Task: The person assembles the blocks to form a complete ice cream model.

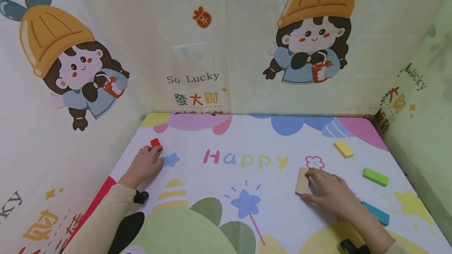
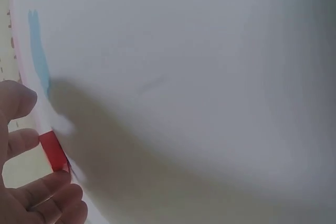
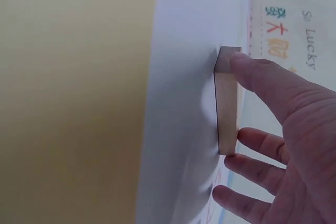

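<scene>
At the left side of the tabletop my left hand [image 1: 143, 166] touches a small red block [image 1: 155, 142] with its fingertips. In the left wrist view, two fingers meet the red block [image 2: 53, 151] while the thumb stays apart from it. My right hand [image 1: 330, 191] holds a plain wooden block [image 1: 301, 181] that lies flat below the flower print. In the right wrist view, the thumb presses one end of the wooden block [image 3: 227, 111], and fingertips meet its other end.
Right of the right hand lie a yellow block [image 1: 343, 149], a green block [image 1: 375, 177] and a blue block [image 1: 377, 213], partly behind the right forearm. The printed tabletop [image 1: 212, 183] is bordered by fabric walls [image 1: 240, 50] at the back and sides.
</scene>
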Available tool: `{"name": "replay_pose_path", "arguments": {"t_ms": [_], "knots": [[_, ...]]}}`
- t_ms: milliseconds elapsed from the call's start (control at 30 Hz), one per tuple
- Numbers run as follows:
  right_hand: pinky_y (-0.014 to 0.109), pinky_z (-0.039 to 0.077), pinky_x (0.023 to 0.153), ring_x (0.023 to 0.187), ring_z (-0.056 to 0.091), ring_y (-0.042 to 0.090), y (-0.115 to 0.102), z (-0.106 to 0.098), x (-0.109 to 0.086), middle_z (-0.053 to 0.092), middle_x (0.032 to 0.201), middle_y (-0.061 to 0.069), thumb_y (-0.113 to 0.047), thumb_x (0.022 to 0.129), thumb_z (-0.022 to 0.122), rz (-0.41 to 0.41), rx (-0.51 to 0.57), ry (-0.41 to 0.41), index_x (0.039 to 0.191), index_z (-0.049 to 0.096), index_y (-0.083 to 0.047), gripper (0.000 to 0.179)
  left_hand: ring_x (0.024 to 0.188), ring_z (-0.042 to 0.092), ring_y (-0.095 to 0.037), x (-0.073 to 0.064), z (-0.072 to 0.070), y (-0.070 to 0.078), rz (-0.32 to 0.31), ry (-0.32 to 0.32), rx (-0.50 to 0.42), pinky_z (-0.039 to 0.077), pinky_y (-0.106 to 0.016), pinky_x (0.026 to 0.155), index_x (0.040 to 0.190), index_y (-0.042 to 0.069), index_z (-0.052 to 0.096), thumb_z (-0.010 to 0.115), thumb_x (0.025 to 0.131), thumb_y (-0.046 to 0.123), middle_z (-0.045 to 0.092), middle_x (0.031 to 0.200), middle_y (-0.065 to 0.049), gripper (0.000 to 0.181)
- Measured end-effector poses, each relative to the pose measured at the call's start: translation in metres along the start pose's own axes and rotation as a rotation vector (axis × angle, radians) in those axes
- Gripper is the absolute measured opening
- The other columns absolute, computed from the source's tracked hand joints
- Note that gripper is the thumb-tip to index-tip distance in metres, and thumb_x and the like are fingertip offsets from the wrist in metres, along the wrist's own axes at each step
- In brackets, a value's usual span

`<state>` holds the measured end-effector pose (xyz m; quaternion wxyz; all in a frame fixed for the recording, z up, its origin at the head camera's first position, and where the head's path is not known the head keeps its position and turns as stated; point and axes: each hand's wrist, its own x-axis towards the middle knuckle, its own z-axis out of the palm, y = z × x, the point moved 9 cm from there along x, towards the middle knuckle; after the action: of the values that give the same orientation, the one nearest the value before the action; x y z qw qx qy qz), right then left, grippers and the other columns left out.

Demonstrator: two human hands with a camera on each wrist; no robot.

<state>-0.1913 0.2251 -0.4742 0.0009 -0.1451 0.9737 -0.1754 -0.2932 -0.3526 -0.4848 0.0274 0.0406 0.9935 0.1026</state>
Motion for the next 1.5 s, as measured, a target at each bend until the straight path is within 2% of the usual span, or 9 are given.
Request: {"name": "replay_pose_path", "arguments": {"t_ms": [167,367,600,800,967,1233,1500], "knots": [[0.07,0.044,0.095,0.124,0.06,0.042,-0.015,0.008,0.0,0.065,0.133,0.014,-0.049,0.075,0.088,-0.035,-0.003,0.018,0.124,0.063,-0.013,0.066,0.119,0.048,-0.049,0.005,0.003,0.005,0.0,0.017,-0.006,0.048,-0.063,0.098,0.143,0.005,0.052,0.063,0.097,0.026,0.051,0.13,-0.032,0.052],[0.07,0.044,0.096,0.124,0.061,0.04,-0.029,0.011,-0.001,0.065,0.135,0.014,-0.054,0.074,0.087,-0.043,-0.01,0.027,0.124,0.063,-0.015,0.068,0.117,0.051,-0.049,0.01,0.002,0.028,0.041,0.051,0.001,0.047,-0.063,0.098,0.136,0.006,0.057,0.064,0.097,0.024,0.055,0.128,-0.032,0.044],[0.069,0.043,0.098,0.124,0.06,0.04,-0.041,0.011,-0.001,0.064,0.139,0.011,-0.053,0.074,0.088,-0.058,-0.004,0.047,0.124,0.062,-0.019,0.065,0.121,0.052,-0.049,0.015,0.003,0.053,0.113,0.072,-0.015,0.044,-0.064,0.102,0.134,0.005,0.058,0.064,0.097,0.027,0.056,0.132,-0.031,0.044],[0.068,0.042,0.099,0.125,0.059,0.037,-0.053,0.015,-0.001,0.063,0.14,0.009,-0.053,0.074,0.088,-0.08,0.007,0.048,0.123,0.062,-0.021,0.064,0.118,0.053,-0.045,0.013,0.003,0.073,0.161,0.065,-0.026,0.045,-0.063,0.098,0.129,0.008,0.062,0.064,0.097,0.027,0.058,0.133,-0.026,0.038],[0.067,0.043,0.099,0.125,0.06,0.034,-0.066,0.015,-0.001,0.064,0.139,0.006,-0.054,0.074,0.087,-0.122,0.003,0.073,0.122,0.063,-0.021,0.063,0.118,0.054,-0.043,0.014,0.005,0.094,0.213,0.05,0.007,0.047,-0.061,0.096,0.129,0.01,0.062,0.063,0.097,0.029,0.06,0.134,-0.023,0.037],[0.06,0.044,0.103,0.129,0.06,0.029,-0.084,0.022,0.001,0.065,0.139,0.005,-0.051,0.073,0.089,-0.157,0.003,0.07,0.121,0.063,-0.021,0.063,0.124,0.053,-0.042,0.014,0.015,0.125,0.274,0.006,0.025,0.048,-0.06,0.099,0.13,0.012,0.061,0.066,0.097,0.03,0.059,0.14,-0.02,0.039],[0.06,0.043,0.104,0.128,0.059,0.029,-0.095,0.029,0.001,0.065,0.139,0.003,-0.049,0.071,0.09,-0.162,-0.002,0.079,0.121,0.063,-0.022,0.063,0.129,0.052,-0.039,0.013,0.025,0.148,0.316,-0.017,0.008,0.048,-0.059,0.104,0.133,0.013,0.059,0.07,0.094,0.027,0.056,0.146,-0.017,0.043]]}}
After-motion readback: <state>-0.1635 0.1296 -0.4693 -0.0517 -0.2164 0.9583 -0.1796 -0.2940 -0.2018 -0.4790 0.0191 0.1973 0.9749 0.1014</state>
